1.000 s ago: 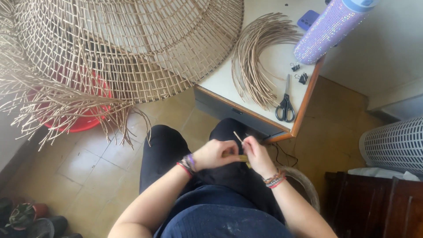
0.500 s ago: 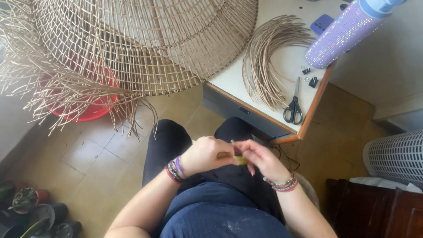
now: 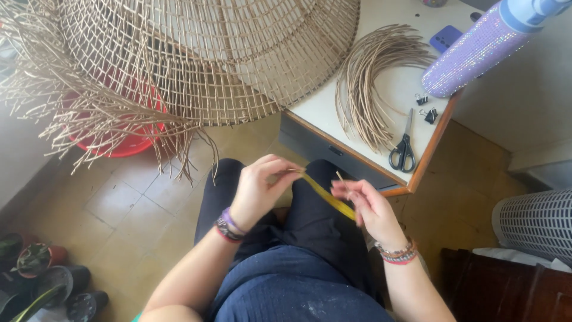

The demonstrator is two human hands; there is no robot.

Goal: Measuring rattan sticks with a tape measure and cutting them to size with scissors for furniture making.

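The left hand (image 3: 257, 192) is pinching one end of a yellow tape (image 3: 326, 197) between thumb and fingers. The right hand (image 3: 367, 204) is closing its fingers on the other end of the tape, and it is also holding a thin stick (image 3: 342, 177) that is poking up. The tape is stretching tight between the two hands, over the person's lap.

A table (image 3: 381, 89) is standing just past the knees. A bundle of canes (image 3: 369, 77) is lying on it in a curve. Black scissors (image 3: 404, 149) are lying near the table's edge, with two small clips (image 3: 425, 107) beside them. A sparkly purple bottle (image 3: 476, 50) is sticking in from the top. A big woven basket (image 3: 196, 53) is hanging over a red tub (image 3: 128, 140) on the floor.
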